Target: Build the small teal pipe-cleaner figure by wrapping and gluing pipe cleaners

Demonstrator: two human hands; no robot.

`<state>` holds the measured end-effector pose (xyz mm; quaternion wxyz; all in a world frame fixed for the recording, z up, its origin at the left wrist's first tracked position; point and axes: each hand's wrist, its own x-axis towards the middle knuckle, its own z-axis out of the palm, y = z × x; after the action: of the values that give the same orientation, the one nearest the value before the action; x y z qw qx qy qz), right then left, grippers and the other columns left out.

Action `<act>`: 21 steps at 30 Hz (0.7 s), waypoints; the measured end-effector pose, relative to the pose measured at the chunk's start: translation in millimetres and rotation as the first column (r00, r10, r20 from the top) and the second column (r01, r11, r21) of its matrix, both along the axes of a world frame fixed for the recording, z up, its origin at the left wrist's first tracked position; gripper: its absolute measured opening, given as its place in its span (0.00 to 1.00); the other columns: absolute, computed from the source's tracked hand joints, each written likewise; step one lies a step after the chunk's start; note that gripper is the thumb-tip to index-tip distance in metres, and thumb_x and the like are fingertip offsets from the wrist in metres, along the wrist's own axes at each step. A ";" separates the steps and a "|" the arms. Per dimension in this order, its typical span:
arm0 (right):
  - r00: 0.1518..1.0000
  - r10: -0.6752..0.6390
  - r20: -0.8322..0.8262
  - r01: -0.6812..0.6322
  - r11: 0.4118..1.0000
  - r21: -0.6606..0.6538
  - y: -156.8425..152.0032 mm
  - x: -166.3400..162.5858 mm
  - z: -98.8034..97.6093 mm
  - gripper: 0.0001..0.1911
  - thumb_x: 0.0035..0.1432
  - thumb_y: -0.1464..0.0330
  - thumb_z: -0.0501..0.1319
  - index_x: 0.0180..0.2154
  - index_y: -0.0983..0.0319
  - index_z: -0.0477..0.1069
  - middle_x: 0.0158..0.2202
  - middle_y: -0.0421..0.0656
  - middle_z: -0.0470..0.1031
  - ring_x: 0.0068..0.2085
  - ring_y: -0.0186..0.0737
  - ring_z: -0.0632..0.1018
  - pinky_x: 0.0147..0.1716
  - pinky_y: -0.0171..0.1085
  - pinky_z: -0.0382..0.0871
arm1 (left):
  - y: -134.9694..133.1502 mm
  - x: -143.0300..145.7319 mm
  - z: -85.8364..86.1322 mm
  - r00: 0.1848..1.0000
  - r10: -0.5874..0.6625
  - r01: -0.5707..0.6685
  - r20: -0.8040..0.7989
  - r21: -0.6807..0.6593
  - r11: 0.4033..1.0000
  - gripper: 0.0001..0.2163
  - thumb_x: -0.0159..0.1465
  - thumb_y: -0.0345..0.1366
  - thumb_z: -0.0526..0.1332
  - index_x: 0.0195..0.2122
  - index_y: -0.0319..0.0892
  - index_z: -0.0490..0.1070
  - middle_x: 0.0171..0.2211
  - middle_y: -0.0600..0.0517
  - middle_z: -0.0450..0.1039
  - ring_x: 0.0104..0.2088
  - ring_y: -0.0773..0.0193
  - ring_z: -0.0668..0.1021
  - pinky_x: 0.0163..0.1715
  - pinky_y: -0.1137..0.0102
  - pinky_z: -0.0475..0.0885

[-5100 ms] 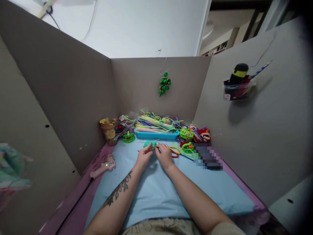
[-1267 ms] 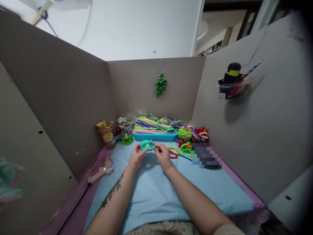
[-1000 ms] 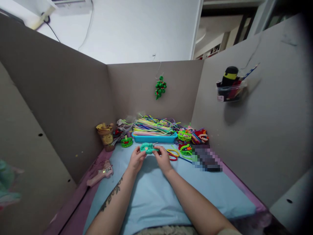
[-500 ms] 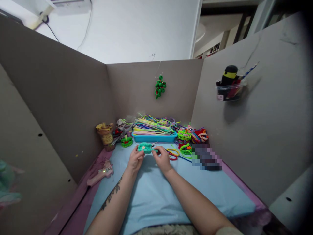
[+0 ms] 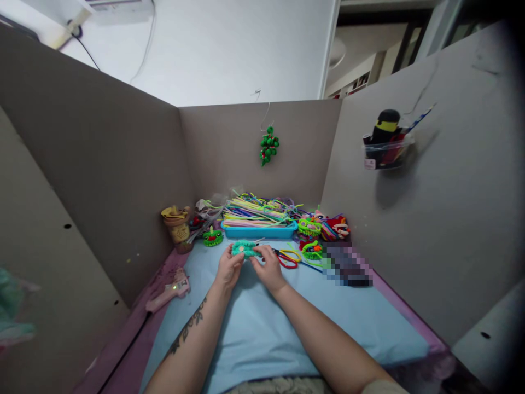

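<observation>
A turquoise fuzzy pipe-cleaner piece with a small pale round spot is held above the blue cloth. My left hand is closed on its left end, thumb in front. At its right end, the fingers of my right hand are closed on the same piece and cover part of it. Just right of that hand lie scissors with red and yellow handles, their blades partly hidden behind my fingers.
Behind my hands a blue tray holds many coloured pipe cleaners. Fuzzy green figures stand left and right of it. A pink glue gun with a lit green light lies at left, a blurred dark object at right. Grey panels enclose the table.
My right hand has shifted slightly left along the turquoise piece, its fingers now further over it. More of the scissors shows. My left hand has stayed nearly still.
</observation>
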<state>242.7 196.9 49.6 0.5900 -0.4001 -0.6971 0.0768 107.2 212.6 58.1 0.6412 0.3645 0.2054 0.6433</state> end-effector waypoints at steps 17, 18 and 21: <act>0.993 -0.028 -0.114 0.019 0.997 -0.081 3.9 -1.5 3.5 0.03 0.53 0.68 0.59 0.29 0.60 0.70 0.30 0.42 0.70 0.35 0.40 0.71 0.35 0.37 0.65 | -0.3 2.6 -3.1 0.999 0.007 -0.006 0.039 -0.035 0.999 0.24 0.42 0.25 0.70 0.41 0.42 0.64 0.29 0.56 0.72 0.27 0.71 0.73 0.30 0.76 0.64; 0.990 -0.013 -0.144 -0.002 0.995 -0.103 4.3 -1.9 3.9 0.03 0.52 0.68 0.60 0.28 0.60 0.69 0.29 0.41 0.70 0.34 0.39 0.71 0.34 0.36 0.65 | -0.5 2.8 -2.9 0.999 0.007 -0.005 0.045 -0.040 0.999 0.24 0.42 0.25 0.70 0.40 0.42 0.64 0.28 0.56 0.72 0.26 0.71 0.73 0.29 0.76 0.64; 0.974 0.017 -0.228 -0.051 0.988 -0.146 6.9 -3.0 2.3 0.05 0.50 0.67 0.61 0.26 0.61 0.69 0.28 0.40 0.69 0.32 0.38 0.70 0.32 0.35 0.65 | -1.4 3.3 -2.3 0.999 0.004 -0.003 0.046 -0.034 0.999 0.24 0.43 0.25 0.70 0.40 0.42 0.64 0.28 0.56 0.72 0.26 0.72 0.73 0.28 0.76 0.64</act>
<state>239.8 203.9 51.9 0.6322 -0.4202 -0.6243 0.1843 110.5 211.2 55.8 0.6509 0.3382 0.2021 0.6490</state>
